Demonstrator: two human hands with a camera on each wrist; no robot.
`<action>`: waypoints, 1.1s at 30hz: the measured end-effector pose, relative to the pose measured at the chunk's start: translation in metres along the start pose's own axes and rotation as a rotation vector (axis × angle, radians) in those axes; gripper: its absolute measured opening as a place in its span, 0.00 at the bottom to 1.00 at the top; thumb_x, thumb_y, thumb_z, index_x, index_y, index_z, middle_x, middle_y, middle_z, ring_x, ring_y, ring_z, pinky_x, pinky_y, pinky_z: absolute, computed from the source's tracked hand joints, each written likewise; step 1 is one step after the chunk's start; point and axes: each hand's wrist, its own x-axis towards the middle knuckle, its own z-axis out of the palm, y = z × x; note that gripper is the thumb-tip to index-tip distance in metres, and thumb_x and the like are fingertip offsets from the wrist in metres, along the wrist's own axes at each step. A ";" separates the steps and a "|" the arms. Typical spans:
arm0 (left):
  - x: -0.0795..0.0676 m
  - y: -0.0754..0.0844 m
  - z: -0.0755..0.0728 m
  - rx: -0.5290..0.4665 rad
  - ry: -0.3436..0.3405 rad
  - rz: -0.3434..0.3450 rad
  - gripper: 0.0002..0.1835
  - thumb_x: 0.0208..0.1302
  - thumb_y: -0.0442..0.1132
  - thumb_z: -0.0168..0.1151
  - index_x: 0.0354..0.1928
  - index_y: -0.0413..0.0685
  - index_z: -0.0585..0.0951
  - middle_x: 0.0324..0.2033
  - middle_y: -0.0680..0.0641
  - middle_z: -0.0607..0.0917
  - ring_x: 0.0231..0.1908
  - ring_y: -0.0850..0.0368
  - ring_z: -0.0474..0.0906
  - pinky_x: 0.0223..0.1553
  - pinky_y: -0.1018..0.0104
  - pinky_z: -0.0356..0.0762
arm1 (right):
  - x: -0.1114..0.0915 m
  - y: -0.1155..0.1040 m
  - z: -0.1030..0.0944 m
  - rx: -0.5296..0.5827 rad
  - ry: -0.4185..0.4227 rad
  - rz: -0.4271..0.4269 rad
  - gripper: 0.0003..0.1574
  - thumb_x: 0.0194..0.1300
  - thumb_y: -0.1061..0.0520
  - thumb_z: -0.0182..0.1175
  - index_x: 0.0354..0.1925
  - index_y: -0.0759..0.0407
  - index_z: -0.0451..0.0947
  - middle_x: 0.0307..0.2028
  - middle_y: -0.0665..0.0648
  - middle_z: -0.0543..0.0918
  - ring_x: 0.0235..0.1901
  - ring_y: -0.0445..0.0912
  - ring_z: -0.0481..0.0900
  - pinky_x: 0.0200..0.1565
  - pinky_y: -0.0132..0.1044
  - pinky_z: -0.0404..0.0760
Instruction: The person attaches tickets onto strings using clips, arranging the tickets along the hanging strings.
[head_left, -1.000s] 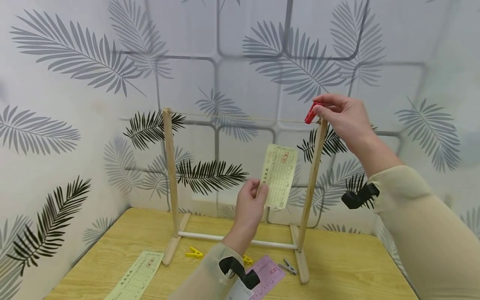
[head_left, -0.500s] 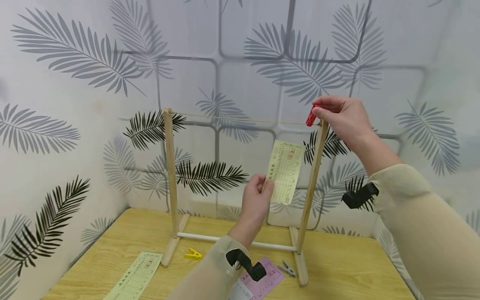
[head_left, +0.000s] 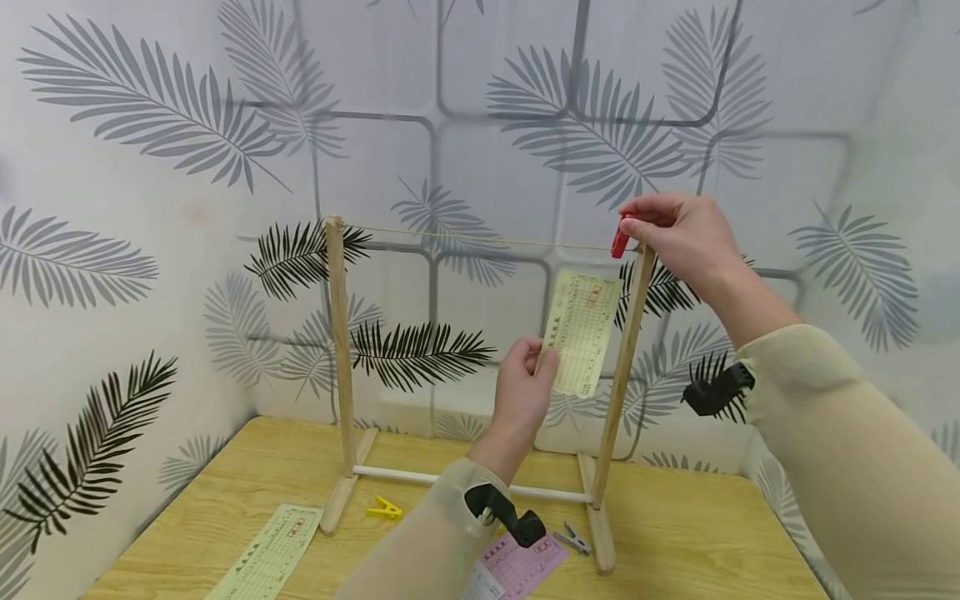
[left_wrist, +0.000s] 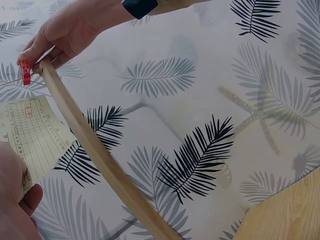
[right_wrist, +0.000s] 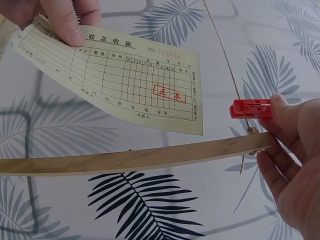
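My left hand [head_left: 521,396] pinches a pale yellow printed receipt slip [head_left: 585,329] by its left edge. The slip stands almost upright, tilted slightly, below the thin twine [head_left: 480,238] and left of the right wooden post [head_left: 624,375]. At the twine's right end, my right hand [head_left: 686,242] pinches a red clothespin [right_wrist: 250,109] between thumb and fingers. The clothespin's front end overlaps the twine beside its knot [right_wrist: 252,130]; whether it clamps the twine I cannot tell. A gap separates slip and clothespin in the right wrist view.
The wooden frame has a left post [head_left: 341,350] and a white lower bar [head_left: 397,474]. On the wooden table [head_left: 690,542] lie another yellow slip [head_left: 266,554], a pink slip [head_left: 528,562], a yellow clothespin [head_left: 385,508] and a grey clothespin [head_left: 573,538]. A patterned wall stands behind.
My left hand has moved up and to the right, bringing the receipt slip closer to the red clothespin. The clothespin has tipped more upright and dropped slightly at the twine.
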 end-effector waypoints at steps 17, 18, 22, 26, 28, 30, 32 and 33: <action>0.002 0.004 0.014 -0.004 -0.007 -0.003 0.05 0.84 0.38 0.63 0.53 0.45 0.83 0.42 0.48 0.89 0.43 0.58 0.81 0.46 0.61 0.77 | -0.001 -0.003 0.005 -0.088 -0.078 -0.018 0.22 0.83 0.47 0.65 0.65 0.58 0.86 0.59 0.62 0.88 0.56 0.52 0.79 0.55 0.47 0.77; 0.003 0.004 0.015 -0.005 -0.006 -0.001 0.05 0.84 0.38 0.63 0.53 0.45 0.83 0.41 0.49 0.89 0.42 0.59 0.81 0.46 0.61 0.77 | -0.001 -0.002 0.005 -0.091 -0.080 -0.018 0.22 0.83 0.47 0.65 0.65 0.58 0.86 0.59 0.62 0.88 0.56 0.52 0.80 0.55 0.47 0.77; 0.004 0.003 0.016 -0.022 -0.005 0.001 0.05 0.84 0.38 0.63 0.53 0.45 0.83 0.41 0.49 0.89 0.42 0.60 0.81 0.46 0.62 0.77 | -0.001 -0.001 0.006 -0.092 -0.086 -0.020 0.23 0.83 0.46 0.64 0.64 0.59 0.86 0.58 0.63 0.88 0.57 0.52 0.80 0.55 0.48 0.76; 0.005 0.003 0.015 -0.040 -0.004 0.002 0.05 0.84 0.37 0.63 0.53 0.44 0.83 0.41 0.49 0.89 0.42 0.59 0.82 0.46 0.63 0.77 | -0.001 0.000 0.006 -0.088 -0.095 -0.016 0.23 0.83 0.46 0.64 0.64 0.58 0.86 0.59 0.62 0.88 0.59 0.53 0.80 0.56 0.49 0.76; 0.005 0.003 0.015 -0.045 -0.003 0.003 0.05 0.84 0.37 0.63 0.53 0.44 0.83 0.41 0.48 0.89 0.42 0.58 0.82 0.45 0.63 0.77 | -0.001 0.000 0.007 -0.079 -0.100 -0.014 0.23 0.83 0.46 0.64 0.65 0.58 0.85 0.60 0.62 0.87 0.60 0.54 0.79 0.57 0.49 0.76; 0.005 0.003 0.015 -0.048 -0.001 0.003 0.05 0.84 0.37 0.62 0.53 0.44 0.83 0.41 0.48 0.89 0.42 0.58 0.82 0.45 0.63 0.77 | -0.001 -0.001 0.008 -0.071 -0.104 -0.011 0.23 0.83 0.46 0.64 0.65 0.58 0.85 0.61 0.62 0.87 0.62 0.54 0.79 0.58 0.48 0.76; 0.004 0.002 0.015 -0.052 0.002 0.003 0.05 0.84 0.37 0.62 0.52 0.44 0.83 0.41 0.47 0.89 0.42 0.58 0.82 0.45 0.63 0.77 | -0.001 -0.002 0.009 -0.062 -0.106 -0.010 0.24 0.83 0.46 0.64 0.66 0.58 0.85 0.62 0.62 0.86 0.63 0.54 0.78 0.57 0.48 0.75; 0.004 0.002 0.015 -0.054 0.003 0.002 0.05 0.84 0.37 0.62 0.52 0.44 0.83 0.41 0.47 0.89 0.42 0.58 0.82 0.45 0.62 0.77 | -0.001 -0.002 0.009 -0.058 -0.106 -0.010 0.24 0.83 0.46 0.64 0.66 0.57 0.85 0.63 0.61 0.86 0.63 0.53 0.78 0.57 0.47 0.75</action>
